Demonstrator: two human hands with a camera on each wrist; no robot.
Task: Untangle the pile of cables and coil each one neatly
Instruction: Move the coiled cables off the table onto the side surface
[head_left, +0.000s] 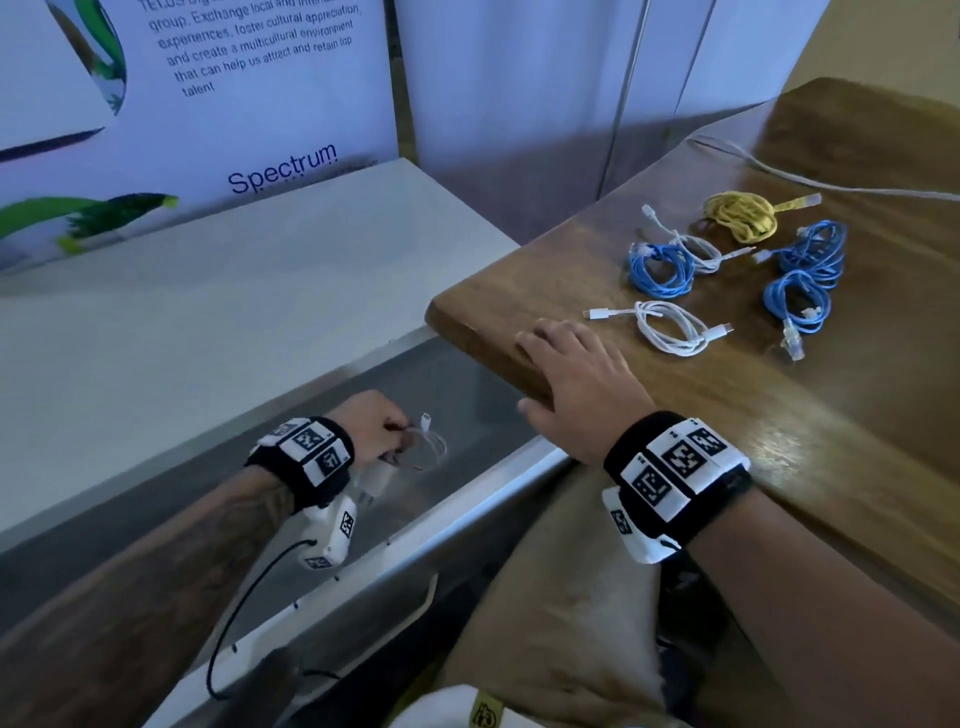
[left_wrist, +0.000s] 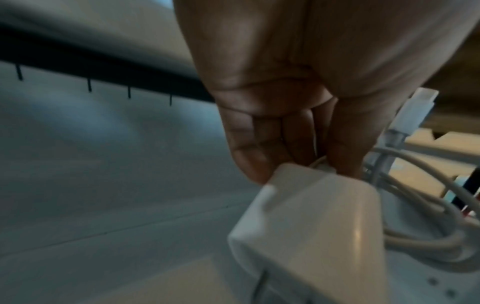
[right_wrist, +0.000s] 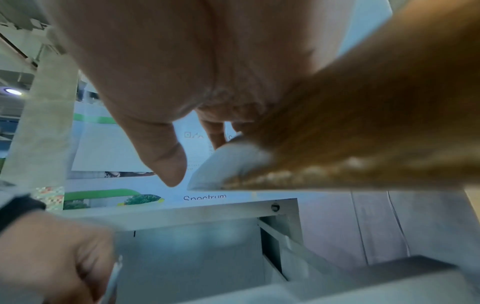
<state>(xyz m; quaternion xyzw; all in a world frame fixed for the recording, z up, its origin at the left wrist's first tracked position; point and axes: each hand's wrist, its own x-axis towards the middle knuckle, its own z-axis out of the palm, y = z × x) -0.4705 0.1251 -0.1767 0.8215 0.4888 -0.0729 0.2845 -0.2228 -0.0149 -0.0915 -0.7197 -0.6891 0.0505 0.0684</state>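
My left hand (head_left: 387, 439) hangs over an open metal drawer (head_left: 467, 395) and grips a coiled white cable (head_left: 431, 447) together with its white charger block (left_wrist: 311, 236). In the left wrist view the curled fingers (left_wrist: 262, 144) pinch the loops (left_wrist: 428, 216), and a white connector (left_wrist: 418, 111) sticks up beside them. My right hand (head_left: 571, 364) lies flat and open on the corner of the wooden table (head_left: 519, 291), holding nothing. On that table lie a white coil (head_left: 670, 327), several blue coils (head_left: 660, 265), a second white coil (head_left: 696, 252) and a yellow coil (head_left: 743, 213).
A loose pale cable (head_left: 779, 171) runs across the back of the table. A white cabinet top (head_left: 208, 291) stands left of the drawer, with a printed banner (head_left: 234, 104) behind it. The drawer's front rail (head_left: 441, 525) crosses between my arms.
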